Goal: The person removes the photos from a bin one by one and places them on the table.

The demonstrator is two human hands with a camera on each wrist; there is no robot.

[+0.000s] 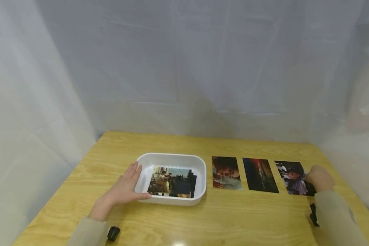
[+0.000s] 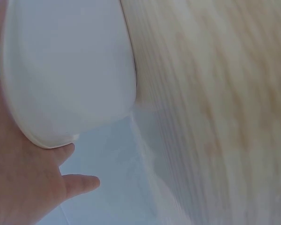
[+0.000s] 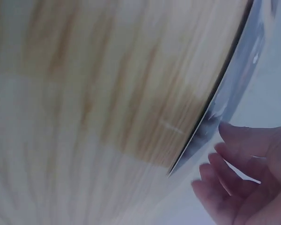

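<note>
A white plastic tub [image 1: 171, 201] stands left of the middle of the table, with a small stack of photos [image 1: 169, 181] in it. My left hand [image 1: 124, 186] holds the tub's left end, fingers along the side and thumb at the front rim. In the left wrist view, the tub's wall [image 2: 70, 70] lies against the palm. At the far right of a row of three photos lies one photo [image 1: 295, 179]. My right hand [image 1: 321, 177] is at this photo's right edge. Its fingers bend loosely in the right wrist view, thumb tip right at the photo [image 3: 206, 126].
Between the tub and the right-hand photo lie a photo of a face [image 1: 227, 172] and a dark photo [image 1: 260, 175], spaced side by side. The wooden table [image 1: 178, 222] meets pale sheeting [image 1: 178, 68] at the back and sides.
</note>
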